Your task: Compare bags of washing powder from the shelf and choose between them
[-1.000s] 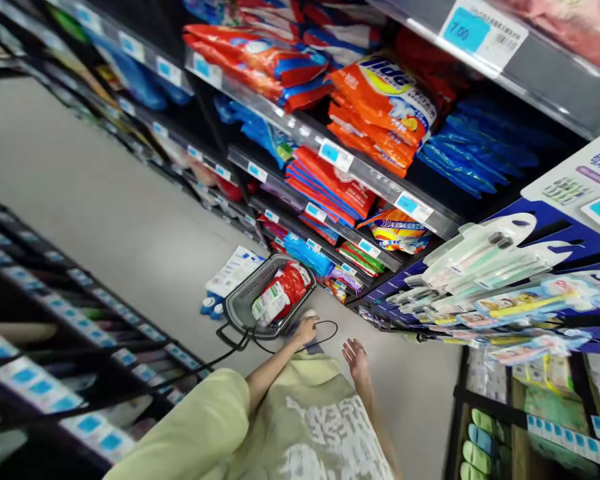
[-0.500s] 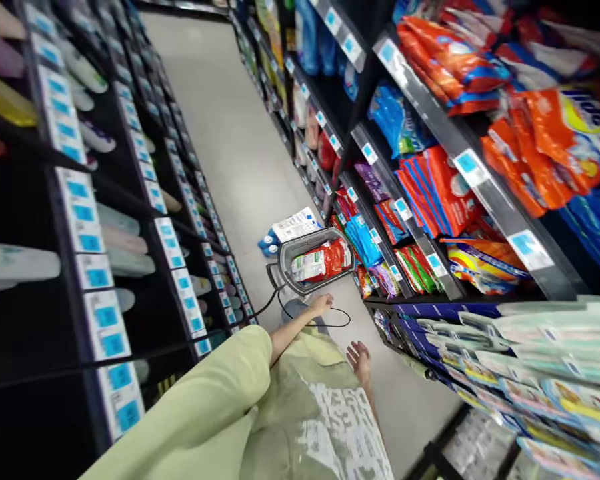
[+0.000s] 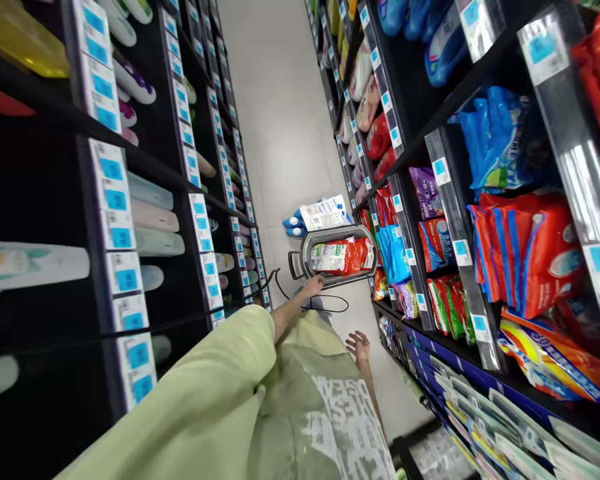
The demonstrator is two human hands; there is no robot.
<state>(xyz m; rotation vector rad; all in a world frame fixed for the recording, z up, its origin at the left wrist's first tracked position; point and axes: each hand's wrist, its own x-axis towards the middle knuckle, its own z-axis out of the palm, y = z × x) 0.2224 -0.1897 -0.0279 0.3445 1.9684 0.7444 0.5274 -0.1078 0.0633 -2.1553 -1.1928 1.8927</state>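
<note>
A grey shopping basket (image 3: pixel 340 233) stands on the floor ahead of me, its dark handle (image 3: pixel 294 265) out on the left. Inside lie red packets (image 3: pixel 357 255) and a white-and-green packet (image 3: pixel 329 256). My left hand (image 3: pixel 314 285) reaches the basket's near rim; its fingers are small and partly hidden, so their grip is unclear. Lower and to the right, my right hand (image 3: pixel 360 345) hangs with fingers apart, holding nothing. A thin black cord (image 3: pixel 330 311) loops below the left hand. Blue bottles (image 3: pixel 294 225) and a white printed pack (image 3: pixel 324 213) are just beyond the basket.
Shelving with price labels (image 3: pixel 115 200) and bottles lines my left. Along the right, shelves hold red bags (image 3: pixel 530 247), blue bags (image 3: pixel 495 140) and bottles (image 3: pixel 380 133). Hanging packs (image 3: pixel 495 413) fill the lower right. A pale floor aisle (image 3: pixel 285 100) runs between.
My left hand has moved from below the basket up to its near rim. The view has shifted, so the basket appears farther right. My right hand stays open.
</note>
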